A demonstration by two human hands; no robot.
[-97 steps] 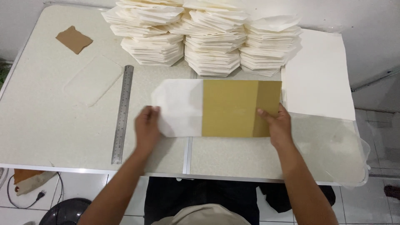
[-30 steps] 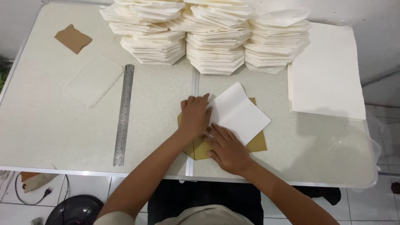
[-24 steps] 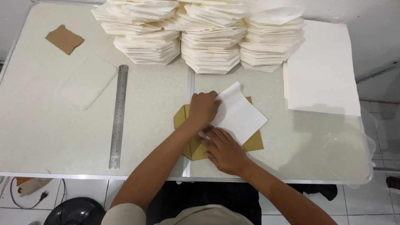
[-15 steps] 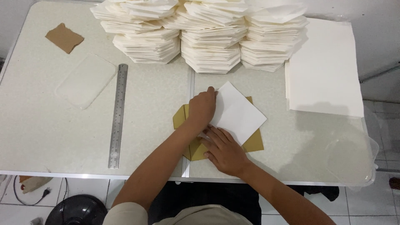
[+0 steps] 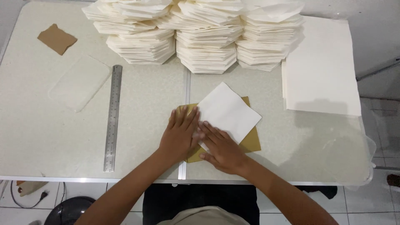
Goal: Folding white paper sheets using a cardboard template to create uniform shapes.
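- Speckled off-white laminate covers the tabletop (image 5: 50, 137), which has a metal seam running front to back down its middle.
- Three tall stacks of folded white paper (image 5: 208, 37) stand side by side along the far edge, their corners fanned out.
- A flat pile of plain white sheets (image 5: 325, 71) lies at the far right, just beside the rightmost stack.
- A square white folded sheet (image 5: 228, 110), turned like a diamond, rests on a mustard-brown card template (image 5: 252, 141) near the front middle of the tabletop, astride the seam; the card shows past the sheet's lower right edge and at its upper left corner.
- The left hand (image 5: 180, 135) lies flat, palm down, fingers straight and slightly spread, pressing on the card's left part and the sheet's left corner. It grips nothing.
- The right hand (image 5: 221, 150) also lies flat beside it, fingers extended and pointing up-left across the sheet's lower left edge, touching the left hand's fingers. It holds nothing either.
- A steel ruler (image 5: 113, 118) lies lengthwise to the left of the hands, well apart from them.
- A clear, rounded plastic piece (image 5: 79, 82) lies just left of the ruler.
- A torn scrap of brown cardboard (image 5: 57, 38) sits in the far left corner.
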